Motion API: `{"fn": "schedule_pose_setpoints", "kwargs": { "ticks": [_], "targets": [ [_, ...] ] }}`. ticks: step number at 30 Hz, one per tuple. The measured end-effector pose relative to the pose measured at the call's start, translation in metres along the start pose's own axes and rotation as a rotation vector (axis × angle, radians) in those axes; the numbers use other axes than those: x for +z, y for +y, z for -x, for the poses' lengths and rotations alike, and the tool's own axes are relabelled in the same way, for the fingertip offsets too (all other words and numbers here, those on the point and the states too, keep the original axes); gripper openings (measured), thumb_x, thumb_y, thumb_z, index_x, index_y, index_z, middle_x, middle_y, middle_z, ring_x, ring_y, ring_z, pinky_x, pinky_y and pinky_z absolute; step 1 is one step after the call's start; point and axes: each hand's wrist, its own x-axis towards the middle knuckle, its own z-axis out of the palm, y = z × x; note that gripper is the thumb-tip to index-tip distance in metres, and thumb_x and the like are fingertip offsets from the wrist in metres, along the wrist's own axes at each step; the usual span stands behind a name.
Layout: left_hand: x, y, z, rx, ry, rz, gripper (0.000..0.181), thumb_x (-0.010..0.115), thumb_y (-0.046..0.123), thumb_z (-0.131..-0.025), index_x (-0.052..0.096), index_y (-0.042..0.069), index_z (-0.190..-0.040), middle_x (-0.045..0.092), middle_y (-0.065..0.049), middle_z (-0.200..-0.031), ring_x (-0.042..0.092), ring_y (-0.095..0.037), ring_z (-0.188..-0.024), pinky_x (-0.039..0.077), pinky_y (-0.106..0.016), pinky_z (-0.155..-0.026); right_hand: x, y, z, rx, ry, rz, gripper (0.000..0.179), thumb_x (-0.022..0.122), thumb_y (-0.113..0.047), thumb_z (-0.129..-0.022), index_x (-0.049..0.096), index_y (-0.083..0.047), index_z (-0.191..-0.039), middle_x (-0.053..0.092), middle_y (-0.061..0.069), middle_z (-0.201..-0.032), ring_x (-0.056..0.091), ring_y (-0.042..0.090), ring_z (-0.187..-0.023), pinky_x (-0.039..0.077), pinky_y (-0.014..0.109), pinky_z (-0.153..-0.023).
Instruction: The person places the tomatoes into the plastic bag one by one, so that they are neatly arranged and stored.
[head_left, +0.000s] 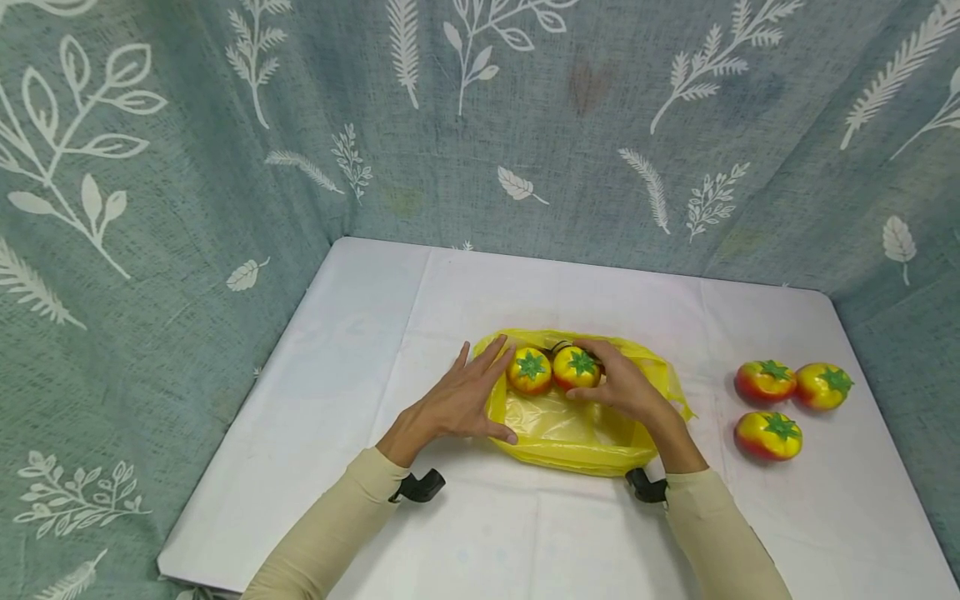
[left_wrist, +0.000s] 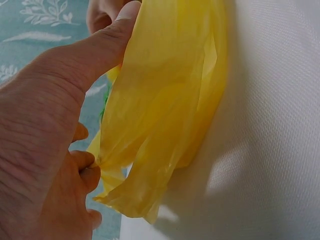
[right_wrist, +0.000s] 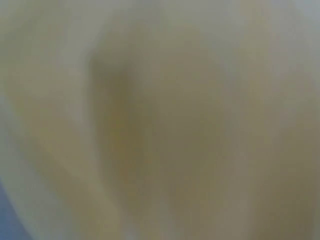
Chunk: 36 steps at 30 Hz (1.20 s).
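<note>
A yellow plastic bag (head_left: 573,454) lies with its mouth spread on the white table. Inside, two red-and-yellow tomato-like fruits with green star-shaped tops sit side by side: a left fruit (head_left: 529,372) and a right fruit (head_left: 576,367). My right hand (head_left: 622,385) reaches in from the right and grips the right fruit between thumb and fingers. Spread along the bag's left rim, my left hand (head_left: 468,396) has its fingers extended and its thumb near the front edge. The left wrist view shows the left thumb (left_wrist: 107,45) against the bag's side. Only a yellowish blur fills the right wrist view.
To the right on the table (head_left: 450,533) lie three similar fruits: a back-left one (head_left: 765,382), a back-right one (head_left: 822,387) and a front one (head_left: 768,436). A leaf-patterned teal curtain (head_left: 480,167) hangs behind and at both sides.
</note>
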Motion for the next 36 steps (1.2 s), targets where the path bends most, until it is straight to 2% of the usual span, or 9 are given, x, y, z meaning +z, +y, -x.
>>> {"fn": "schedule_pose_setpoints", "kwargs": {
  "ticks": [36],
  "targets": [
    [0.0019, 0.0022, -0.0013, -0.002, -0.007, -0.005, 0.137, 0.074, 0.080, -0.068, 0.004, 0.011, -0.164, 0.000, -0.013, -0.169, 0.011, -0.023, -0.155, 0.000, -0.058, -0.121, 0.0094, 0.0044, -0.0007, 0.021, -0.007, 0.091, 0.086, 0.087, -0.025, -0.082, 0.040, -0.004, -0.151, 0.044, 0.023, -0.149, 0.048, 0.042, -0.131, 0.039, 0.059, -0.108]
  ]
}}
